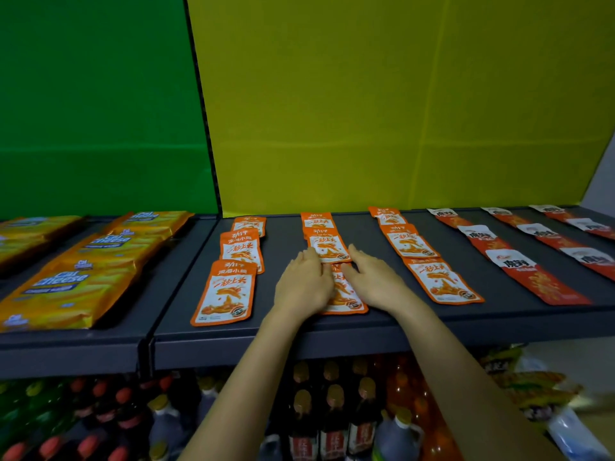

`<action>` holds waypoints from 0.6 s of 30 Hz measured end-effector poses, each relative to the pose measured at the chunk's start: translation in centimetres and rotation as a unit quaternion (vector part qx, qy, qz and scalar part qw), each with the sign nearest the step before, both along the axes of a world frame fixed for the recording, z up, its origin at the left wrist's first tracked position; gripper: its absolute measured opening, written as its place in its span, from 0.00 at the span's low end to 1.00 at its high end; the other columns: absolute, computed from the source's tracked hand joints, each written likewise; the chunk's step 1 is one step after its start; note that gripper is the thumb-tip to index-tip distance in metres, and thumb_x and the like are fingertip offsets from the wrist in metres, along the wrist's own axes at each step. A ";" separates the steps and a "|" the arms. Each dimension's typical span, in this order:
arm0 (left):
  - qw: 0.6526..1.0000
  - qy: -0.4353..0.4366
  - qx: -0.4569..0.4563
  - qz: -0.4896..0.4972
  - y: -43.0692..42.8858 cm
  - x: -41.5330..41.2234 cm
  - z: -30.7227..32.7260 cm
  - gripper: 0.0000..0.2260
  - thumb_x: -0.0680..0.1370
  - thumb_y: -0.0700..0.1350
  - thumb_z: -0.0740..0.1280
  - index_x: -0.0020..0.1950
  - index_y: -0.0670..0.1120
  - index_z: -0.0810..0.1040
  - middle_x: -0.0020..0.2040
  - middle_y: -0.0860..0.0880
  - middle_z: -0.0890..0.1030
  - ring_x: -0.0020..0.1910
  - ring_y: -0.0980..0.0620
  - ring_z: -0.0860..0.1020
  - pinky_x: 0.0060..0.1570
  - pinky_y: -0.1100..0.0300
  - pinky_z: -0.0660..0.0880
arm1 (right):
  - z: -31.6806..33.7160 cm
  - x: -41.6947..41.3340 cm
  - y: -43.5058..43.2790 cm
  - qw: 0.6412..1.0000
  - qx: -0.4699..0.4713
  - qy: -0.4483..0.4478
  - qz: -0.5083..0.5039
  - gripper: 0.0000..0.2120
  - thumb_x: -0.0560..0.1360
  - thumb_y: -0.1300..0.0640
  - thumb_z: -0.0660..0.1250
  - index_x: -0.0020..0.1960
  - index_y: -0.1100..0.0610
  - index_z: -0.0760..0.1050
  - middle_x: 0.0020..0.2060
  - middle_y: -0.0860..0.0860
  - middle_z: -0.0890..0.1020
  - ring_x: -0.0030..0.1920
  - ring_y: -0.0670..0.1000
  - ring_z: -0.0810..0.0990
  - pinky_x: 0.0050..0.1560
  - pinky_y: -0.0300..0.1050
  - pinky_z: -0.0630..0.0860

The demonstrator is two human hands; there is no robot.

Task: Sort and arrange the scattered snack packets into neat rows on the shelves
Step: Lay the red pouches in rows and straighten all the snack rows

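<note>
Lying on the shelf (286, 234), the front orange packet (349, 302) is pressed from both sides. The left hand (304, 284) and right hand (372, 281) are laid flat, fingers straight.

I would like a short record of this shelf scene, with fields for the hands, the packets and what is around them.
left hand: fingers flat on front packet of middle orange row
right hand: flat on the same packet
orange packets: three rows on shelf, running front to back
red packets: rows to the right
yellow packs: left shelf section
bottles: below the shelf
</note>
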State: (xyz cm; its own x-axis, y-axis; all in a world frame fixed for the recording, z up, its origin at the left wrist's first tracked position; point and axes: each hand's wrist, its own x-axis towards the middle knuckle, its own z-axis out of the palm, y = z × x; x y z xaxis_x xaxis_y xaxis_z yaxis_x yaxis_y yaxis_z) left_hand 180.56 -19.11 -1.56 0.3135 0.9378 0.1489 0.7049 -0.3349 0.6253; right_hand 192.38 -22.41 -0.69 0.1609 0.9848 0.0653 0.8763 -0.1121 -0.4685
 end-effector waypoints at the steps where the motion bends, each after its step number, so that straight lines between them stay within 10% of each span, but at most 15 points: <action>1: 1.000 -0.008 0.000 -0.003 -0.1 -0.1 0.1 0.15 0.80 0.46 0.53 0.63 0.42 0.68 0.64 0.42 0.74 0.64 0.44 0.72 0.65 0.50 0.66 | 0.1 0.0 0.0 1.000 0.002 0.004 0.001 0.26 0.81 0.51 0.51 0.76 0.58 0.51 0.75 0.55 0.59 0.75 0.55 0.58 0.71 0.48 0.59; 10: 0.990 -0.056 0.095 0.082 1.6 -6.5 4.4 0.17 0.80 0.43 0.56 0.68 0.39 0.68 0.67 0.37 0.72 0.66 0.41 0.69 0.62 0.54 0.66 | 3.7 -3.0 0.2 0.994 0.079 0.068 0.040 0.22 0.81 0.55 0.54 0.73 0.61 0.61 0.71 0.57 0.67 0.71 0.57 0.66 0.67 0.48 0.63; 18: 0.989 -0.009 -0.125 0.080 7.1 -11.5 2.7 0.28 0.70 0.49 0.60 0.66 0.33 0.67 0.63 0.36 0.75 0.61 0.38 0.74 0.61 0.49 0.72 | 4.6 -10.4 5.6 0.998 -0.011 0.039 0.054 0.13 0.81 0.57 0.54 0.60 0.62 0.71 0.66 0.61 0.72 0.66 0.59 0.71 0.55 0.44 0.67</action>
State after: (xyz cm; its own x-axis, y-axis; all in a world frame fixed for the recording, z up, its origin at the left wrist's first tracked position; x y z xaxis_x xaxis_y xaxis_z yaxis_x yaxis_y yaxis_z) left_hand 169.07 -12.02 1.19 0.1578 0.9833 -0.0902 0.7246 -0.0532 0.6871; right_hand 181.97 -16.81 3.92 0.0576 0.9977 0.0357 0.8453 -0.0298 -0.5335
